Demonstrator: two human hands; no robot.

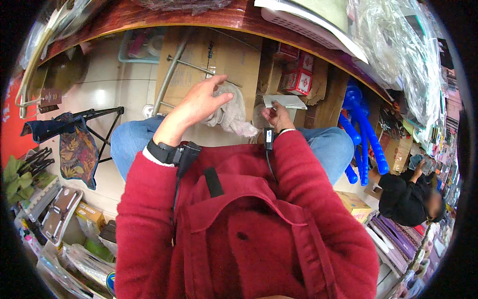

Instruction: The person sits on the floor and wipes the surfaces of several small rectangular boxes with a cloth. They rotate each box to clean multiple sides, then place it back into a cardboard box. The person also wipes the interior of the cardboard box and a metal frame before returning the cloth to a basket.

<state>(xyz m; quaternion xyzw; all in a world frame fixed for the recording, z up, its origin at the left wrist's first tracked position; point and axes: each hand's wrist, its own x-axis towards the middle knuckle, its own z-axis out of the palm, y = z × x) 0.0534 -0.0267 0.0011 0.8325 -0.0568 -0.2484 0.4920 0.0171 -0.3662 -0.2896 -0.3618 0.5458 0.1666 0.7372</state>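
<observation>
My left hand (204, 101) is over a crumpled greyish-white cloth (233, 112), its thumb and fingers spread apart. Part of the cloth shows between the thumb and forefinger; whether the hidden fingers touch it I cannot tell. My right hand (279, 117) is closed, pinching the near edge of a flat white piece (293, 101) that looks like a sheet or thin packet. Behind my left hand is a metal tube frame (174, 65) with thin crossbars, in front of a large cardboard box (234, 55).
Red and white small boxes (298, 74) sit in a carton under the reddish wooden table (199, 17). Blue inflated tubes (361, 134) stand right of my knee. A folding stool (79, 149) is at the left. Another person (408, 197) crouches at the far right.
</observation>
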